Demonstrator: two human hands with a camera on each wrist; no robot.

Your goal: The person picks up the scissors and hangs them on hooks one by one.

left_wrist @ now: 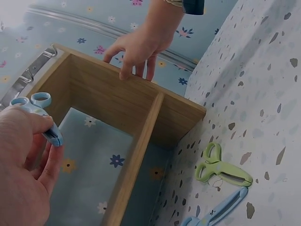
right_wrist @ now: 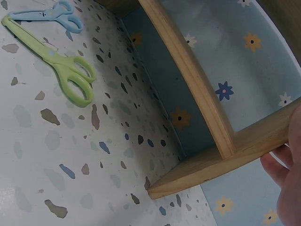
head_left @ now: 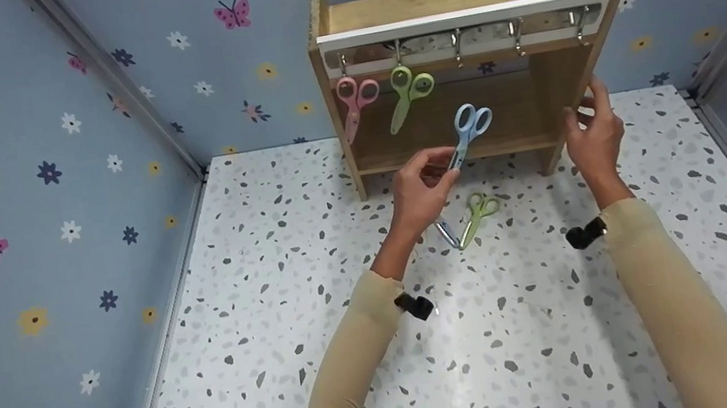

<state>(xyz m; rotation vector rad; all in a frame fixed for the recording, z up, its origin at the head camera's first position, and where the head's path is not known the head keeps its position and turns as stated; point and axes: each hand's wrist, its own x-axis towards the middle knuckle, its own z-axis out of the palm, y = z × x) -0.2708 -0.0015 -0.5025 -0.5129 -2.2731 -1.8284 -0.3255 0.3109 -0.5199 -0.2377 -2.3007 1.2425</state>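
My left hand (head_left: 421, 187) pinches blue scissors (head_left: 464, 137) near the blades, handles upward, in front of the wooden rack (head_left: 450, 152). On the rack's right side panel (left_wrist: 113, 75), my right hand (head_left: 597, 138) holds the edge between thumb and fingers. Pink scissors (head_left: 352, 107) hang from the leftmost hook, and green scissors (head_left: 402, 106) from the hook beside it. Below the left hand, a second green pair of scissors (right_wrist: 59, 61) lies on the speckled surface. Its tip meets that of another blue pair of scissors (right_wrist: 40, 15), partly hidden by my left hand in the head view.
A metal hook rail (head_left: 428, 56) runs across the rack's upper front; its three right-hand hooks (head_left: 517, 37) carry nothing. Flower-patterned panels (head_left: 49, 246) with metal edge strips stand at the left, back and right. Speckled white tabletop (head_left: 504, 357) spreads out under both arms.
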